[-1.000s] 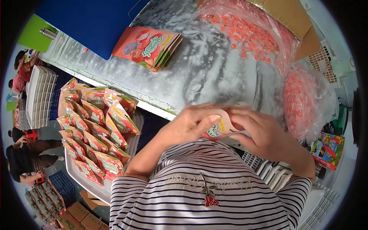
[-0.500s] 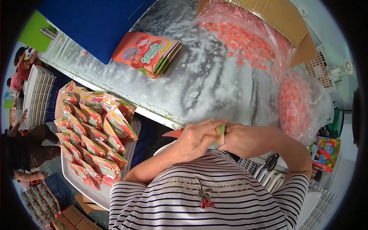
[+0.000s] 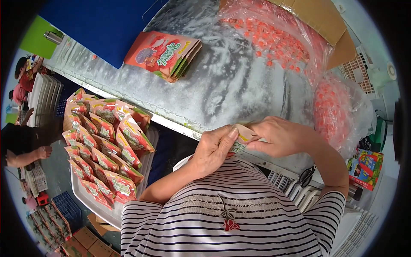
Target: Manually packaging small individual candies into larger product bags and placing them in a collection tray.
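Presently, one pink pouch (image 3: 245, 134) is held between both bare hands, just in front of the striped shirt (image 3: 231, 210) and at the near edge of the grey marbled table (image 3: 239, 96). The left hand (image 3: 212, 150) is clamped on the pouch, its thumb pressed flat against the printed face; its other fingers are largely hidden behind. The right hand (image 3: 280, 136) pinches the pouch's right-hand edge between thumb and fingers, though the exact contact of the fingertips is partly concealed. A stack of flat pouches (image 3: 160, 55) lies farther back on the table, beside a blue panel (image 3: 100, 30). To the left, filled pouches (image 3: 102, 147) stand tilted in close rows on a pale tray (image 3: 96, 215). At the far right of the table, an open clear bag (image 3: 280, 45) of red pieces lies against a cardboard box (image 3: 323, 19); a second clear bag (image 3: 334, 105), also holding red pieces, sits nearer. Black-handled scissors (image 3: 306, 176) rest below the right forearm. A co-worker's hand (image 3: 43, 152) appears at far left.
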Demonstrator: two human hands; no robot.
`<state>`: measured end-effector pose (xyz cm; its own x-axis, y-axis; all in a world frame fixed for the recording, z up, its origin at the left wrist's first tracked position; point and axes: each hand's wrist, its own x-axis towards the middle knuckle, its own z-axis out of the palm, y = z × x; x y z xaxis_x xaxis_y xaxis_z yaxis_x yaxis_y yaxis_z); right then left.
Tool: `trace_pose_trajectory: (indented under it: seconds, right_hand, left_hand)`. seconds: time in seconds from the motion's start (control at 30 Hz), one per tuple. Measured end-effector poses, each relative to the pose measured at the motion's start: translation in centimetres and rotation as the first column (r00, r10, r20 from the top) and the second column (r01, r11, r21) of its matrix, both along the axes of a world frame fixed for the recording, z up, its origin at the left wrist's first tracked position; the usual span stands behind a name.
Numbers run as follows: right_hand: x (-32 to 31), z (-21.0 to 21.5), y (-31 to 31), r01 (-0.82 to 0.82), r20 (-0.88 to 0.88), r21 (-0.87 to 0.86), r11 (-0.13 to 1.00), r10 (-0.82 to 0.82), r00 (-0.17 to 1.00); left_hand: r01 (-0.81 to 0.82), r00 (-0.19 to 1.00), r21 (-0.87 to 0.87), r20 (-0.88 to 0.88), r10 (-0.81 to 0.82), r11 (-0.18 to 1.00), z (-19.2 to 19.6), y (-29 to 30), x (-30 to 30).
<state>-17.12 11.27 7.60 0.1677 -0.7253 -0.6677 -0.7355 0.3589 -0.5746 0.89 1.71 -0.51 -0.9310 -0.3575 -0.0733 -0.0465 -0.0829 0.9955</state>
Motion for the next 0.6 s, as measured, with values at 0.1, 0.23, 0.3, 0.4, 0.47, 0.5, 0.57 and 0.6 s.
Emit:
trace_pose_trajectory:
  seconds: [0.1, 0.23, 0.3, 0.4, 0.47, 0.5, 0.57, 0.6]
  right_hand:
    - [0.6, -0.6, 1.0, 0.201, 0.184, -0.507, 0.838, -0.122, 0.975]
    - [0.4, -0.3, 1.0, 0.103, 0.002, -0.630, 0.769, -0.131, 0.991]
    - [-0.2, -0.5, 1.1, -0.001, -0.107, -0.536, 0.844, -0.067, 0.992]
    - [-0.5, -0.9, 1.2, -0.041, -0.121, -0.528, 0.848, -0.028, 0.992]
    - [0.5, -1.9, 1.3, 0.282, 0.139, -0.845, 0.454, -0.323, 0.936]
    - [1.1, -2.5, 1.7, 0.301, 0.161, -0.892, 0.338, -0.386, 0.909]
    - [1.4, -3.9, 1.4, 0.220, 0.127, -0.968, 0.118, -0.523, 0.843]
    - [1.6, -4.9, 1.2, 0.096, 0.130, -0.992, -0.087, -0.654, 0.745]
  left_hand:
    - [-0.092, 0.994, 0.202, -0.034, 0.101, 0.975, 0.3, 0.0, -0.1]
    - [-0.122, 0.989, 0.079, -0.073, 0.128, 0.989, -0.8, -0.2, 0.0]
    - [-0.100, 0.990, -0.038, -0.101, 0.095, 0.994, -0.9, -0.1, 0.0]
    - [-0.166, 0.976, 0.083, 0.156, 0.152, 0.983, 0.5, -0.6, 0.2]
    - [-0.273, 0.953, 0.200, -0.076, 0.293, 0.941, -0.4, -0.5, -0.5]
    - [-0.239, 0.961, 0.188, -0.097, 0.261, 0.952, -0.4, -0.8, -0.5]
    - [-0.195, 0.973, 0.207, -0.081, 0.215, 0.959, -1.1, -1.5, -0.4]
    - [-0.197, 0.973, 0.201, -0.083, 0.217, 0.960, -1.1, -1.3, -0.6]
